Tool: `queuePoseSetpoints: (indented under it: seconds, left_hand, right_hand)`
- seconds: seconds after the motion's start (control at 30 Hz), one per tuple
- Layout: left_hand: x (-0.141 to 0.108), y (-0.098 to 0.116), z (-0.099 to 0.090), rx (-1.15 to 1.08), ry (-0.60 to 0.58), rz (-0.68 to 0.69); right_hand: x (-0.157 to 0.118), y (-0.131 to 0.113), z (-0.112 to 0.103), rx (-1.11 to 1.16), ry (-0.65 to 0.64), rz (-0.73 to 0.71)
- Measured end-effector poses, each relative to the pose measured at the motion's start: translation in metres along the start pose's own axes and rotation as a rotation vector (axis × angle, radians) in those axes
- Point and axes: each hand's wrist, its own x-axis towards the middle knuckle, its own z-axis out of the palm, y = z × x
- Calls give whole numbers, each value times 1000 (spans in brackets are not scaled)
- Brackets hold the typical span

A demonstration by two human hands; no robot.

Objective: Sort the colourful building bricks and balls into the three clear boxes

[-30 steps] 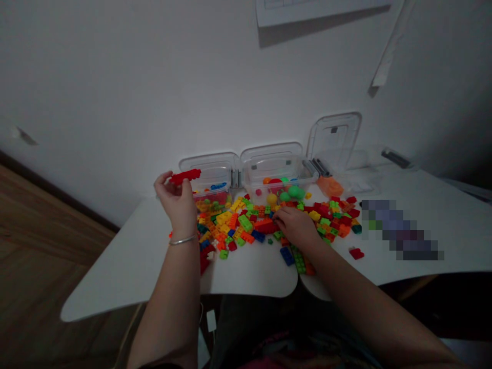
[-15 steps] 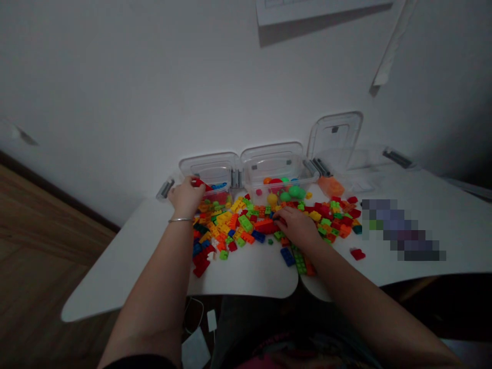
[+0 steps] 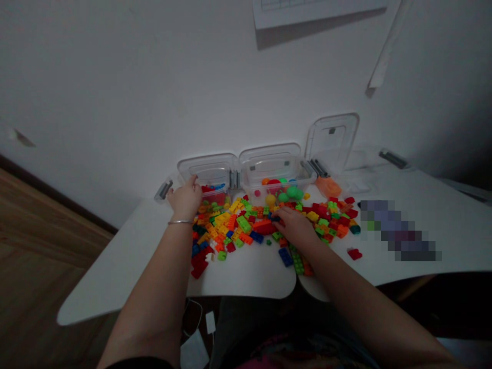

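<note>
My left hand (image 3: 185, 198), with a bangle at the wrist, is over the left clear box (image 3: 217, 193), its fingers apart and nothing held. Red and blue pieces (image 3: 218, 187) lie inside that box. My right hand (image 3: 292, 223) is bent over the middle of the brick pile, fingers closed around a small dark blue brick (image 3: 275, 218). Just left of those fingertips lies a long red piece (image 3: 263, 227). Many yellow, green, orange and red bricks (image 3: 221, 223) spread over the white table (image 3: 246, 277) around both hands.
A middle clear box (image 3: 251, 193) holds round green, red and orange pieces. Farther right stand another open lid (image 3: 334, 138) and an orange piece (image 3: 328, 187). A blurred patch (image 3: 395, 230) covers something on the right. The wall (image 3: 134, 92) rises behind the boxes.
The red piece that was in my left hand has been let go, and red now lies in the left box. My left fingers have opened. The view has shifted slightly.
</note>
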Motion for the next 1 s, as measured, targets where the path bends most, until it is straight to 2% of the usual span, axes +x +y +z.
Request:
queuePoseSetpoints:
  seconds: [0.1, 0.2, 0.37, 0.47, 0.53, 0.7, 0.77, 0.87, 1.0]
  left_hand:
    - [-7, 3, -2, -75, 128, 46]
    - [-28, 17, -6, -162, 208, 180]
    - [-90, 59, -1, -308, 43, 517]
    - [-124, 80, 10, -344, -57, 580]
    - [-138, 90, 18, -351, -110, 612]
    - [-147, 95, 36, -332, -117, 673]
    - [-147, 92, 40, -314, -117, 744]
    - [-148, 90, 46, -287, -116, 860]
    - [-149, 90, 53, -268, -90, 1008]
  right_hand:
    - [1, 0, 0, 22, 7, -4]
    - [1, -1, -1, 24, 8, -12]
    - [2, -1, -2, 32, 13, -82]
    - [4, 0, 1, 13, -3, -157]
    - [5, -1, 4, 11, -13, -182]
    - [6, 2, -3, 108, 36, -158]
    - [5, 8, -14, 164, 87, -78]
    - [2, 25, -35, 196, 162, 114]
    - [-10, 52, -54, 73, 136, 224]
